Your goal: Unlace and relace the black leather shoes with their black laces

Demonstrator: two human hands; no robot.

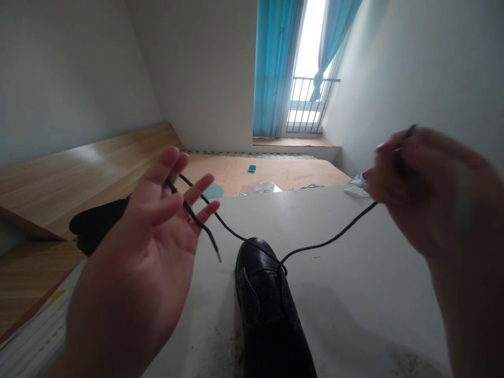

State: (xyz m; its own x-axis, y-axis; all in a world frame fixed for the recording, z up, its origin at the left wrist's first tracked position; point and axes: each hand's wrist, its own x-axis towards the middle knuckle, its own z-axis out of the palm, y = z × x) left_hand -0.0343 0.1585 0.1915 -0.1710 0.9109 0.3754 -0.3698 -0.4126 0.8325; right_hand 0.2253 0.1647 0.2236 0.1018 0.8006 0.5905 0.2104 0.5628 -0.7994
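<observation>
A black leather lace-up shoe (263,299) sits on a white tabletop (346,310), its toe toward me. A black shoelace (334,239) rises from its eyelets to both sides. My left hand (145,231) is raised with fingers spread, the lace looped across and between the fingers and its tipped end hanging below them. My right hand (421,189), blurred by motion, pinches the other lace end between finger and thumb, high to the right of the shoe.
Behind the tabletop lies a wooden platform (252,176) with a small teal object (252,168) and a transparent packet (263,186). A black cloth item (96,223) lies behind my left hand. Papers (39,325) sit at lower left. Blue curtains (273,68) frame a railed window.
</observation>
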